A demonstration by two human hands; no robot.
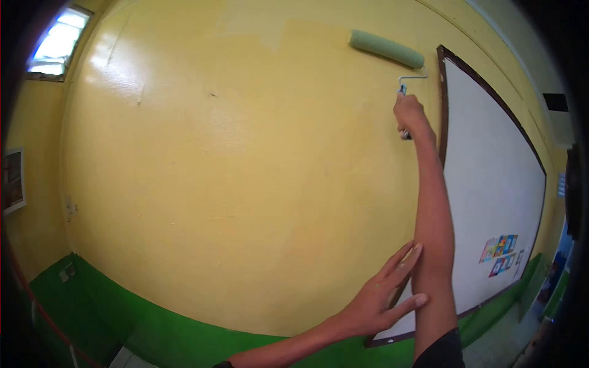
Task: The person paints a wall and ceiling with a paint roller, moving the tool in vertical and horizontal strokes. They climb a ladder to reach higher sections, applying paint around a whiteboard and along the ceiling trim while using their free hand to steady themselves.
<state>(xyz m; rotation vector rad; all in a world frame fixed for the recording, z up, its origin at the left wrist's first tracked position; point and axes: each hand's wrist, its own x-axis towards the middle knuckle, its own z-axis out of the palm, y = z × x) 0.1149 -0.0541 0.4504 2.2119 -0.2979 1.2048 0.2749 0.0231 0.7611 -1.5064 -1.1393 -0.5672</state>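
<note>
My right hand (410,115) is raised high and wrapped round the handle of a paint roller (386,49). The roller's pale green sleeve lies against the upper part of the yellow wall (245,172), tilted down to the right, just left of the whiteboard frame. A thin wire arm (414,77) joins the sleeve to the handle. My left hand (381,300) is lower down, fingers stretched and thumb apart, beside my right forearm and seemingly touching it. It holds nothing.
A whiteboard (485,165) with a dark brown frame hangs on the right, with small coloured cards (500,248) stuck low on it. A green band (184,325) runs along the wall's bottom. A window (60,43) is at upper left, an outlet (67,272) at lower left.
</note>
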